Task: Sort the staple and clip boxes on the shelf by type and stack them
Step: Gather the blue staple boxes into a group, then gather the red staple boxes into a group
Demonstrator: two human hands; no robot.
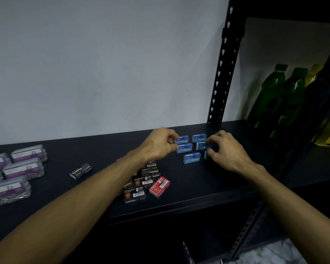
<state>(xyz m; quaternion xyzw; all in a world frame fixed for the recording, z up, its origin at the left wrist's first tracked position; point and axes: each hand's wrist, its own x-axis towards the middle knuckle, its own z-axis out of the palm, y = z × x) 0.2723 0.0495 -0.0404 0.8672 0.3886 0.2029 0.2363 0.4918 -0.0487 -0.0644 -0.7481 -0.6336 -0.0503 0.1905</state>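
Both hands are in among the blue staple boxes (191, 157) at the back right of the shelf (198, 189): the left hand (158, 144) pinches one at the cluster's left edge, the right hand (224, 149) curls its grip round another on the right. It looks like the blue sort is under way; next comes stacking them squarely. The black and red staple boxes (141, 180) lie jumbled nearer, the clear clip boxes (21, 169) far left.

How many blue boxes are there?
6 blue boxes: back left, back right, middle left, middle right, front, one mostly hidden under the right hand. More may hide.
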